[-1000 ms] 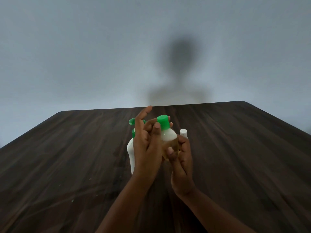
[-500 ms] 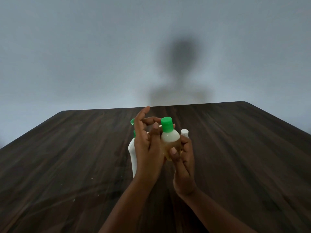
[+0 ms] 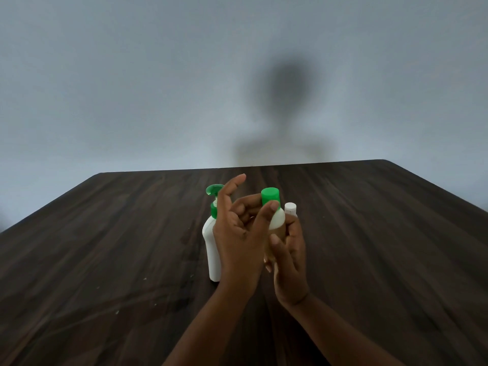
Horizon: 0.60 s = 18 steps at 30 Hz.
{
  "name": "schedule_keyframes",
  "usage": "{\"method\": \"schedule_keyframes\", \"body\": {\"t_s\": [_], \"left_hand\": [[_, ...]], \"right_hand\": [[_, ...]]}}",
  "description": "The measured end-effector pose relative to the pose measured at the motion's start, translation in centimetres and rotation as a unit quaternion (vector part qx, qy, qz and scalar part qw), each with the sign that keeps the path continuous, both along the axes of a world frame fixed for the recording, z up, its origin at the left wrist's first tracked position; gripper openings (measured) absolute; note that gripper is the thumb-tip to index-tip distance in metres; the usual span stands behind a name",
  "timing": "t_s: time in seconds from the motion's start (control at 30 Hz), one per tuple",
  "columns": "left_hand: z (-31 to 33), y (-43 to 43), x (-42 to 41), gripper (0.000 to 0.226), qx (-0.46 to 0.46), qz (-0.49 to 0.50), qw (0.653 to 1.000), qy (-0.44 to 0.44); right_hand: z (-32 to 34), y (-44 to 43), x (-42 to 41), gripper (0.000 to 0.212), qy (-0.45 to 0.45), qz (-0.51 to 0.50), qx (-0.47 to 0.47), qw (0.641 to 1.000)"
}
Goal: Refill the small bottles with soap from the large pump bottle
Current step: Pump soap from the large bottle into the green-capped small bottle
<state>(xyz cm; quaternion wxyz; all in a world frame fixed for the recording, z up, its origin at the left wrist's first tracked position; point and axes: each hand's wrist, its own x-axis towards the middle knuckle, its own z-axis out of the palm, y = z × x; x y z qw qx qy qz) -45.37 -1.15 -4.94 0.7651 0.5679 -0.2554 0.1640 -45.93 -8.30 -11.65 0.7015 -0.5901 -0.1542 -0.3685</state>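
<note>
A small white bottle (image 3: 278, 220) with a green cap (image 3: 270, 197) is held upright above the table. My right hand (image 3: 289, 256) grips its body from the right and below. My left hand (image 3: 239, 233) pinches the green cap between thumb and fingers, with the index finger sticking up. Behind my left hand stands the large white pump bottle (image 3: 211, 249) with a green pump head (image 3: 214, 190). A second small bottle with a white cap (image 3: 290, 208) shows just behind my right hand; its body is hidden.
Everything sits on a dark wooden table (image 3: 105, 247) that runs to a plain grey wall at the back. A few pale specks lie on the wood at the left front. The table's far edge and rounded corners are in view.
The small bottle has straightened up from a slight tilt and moved a little to the right. My left thumb has come round onto the green cap.
</note>
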Motion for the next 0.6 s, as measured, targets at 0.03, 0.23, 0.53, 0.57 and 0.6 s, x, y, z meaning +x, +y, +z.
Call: {"method": "schedule_keyframes", "body": {"t_s": [0.03,0.23,0.53,0.57,0.6], "left_hand": [[0.0,0.0,-0.2,0.057,0.002,0.007,1.0,-0.002],[-0.2,0.2,-0.7,0.043,0.034,0.035,0.998,-0.04],[0.2,2.1,0.9,0.026,0.162,-0.056,0.983,-0.068],[0.1,2.5,1.1,0.027,0.153,-0.097,0.982,-0.055],[0.0,3.0,1.3,0.03,0.143,-0.139,0.979,-0.038]], "right_hand": [[0.2,0.1,-0.1,0.048,-0.005,-0.014,-0.013,1.0],[-0.5,-0.3,0.7,0.045,-0.023,0.012,-0.034,0.999],[-1.0,-0.9,0.1,0.022,0.034,0.159,-0.013,0.987],[-1.1,-0.8,0.1,0.026,0.031,0.186,-0.017,0.982],[-1.2,-0.7,0.1,0.029,0.029,0.21,-0.023,0.977]]}}
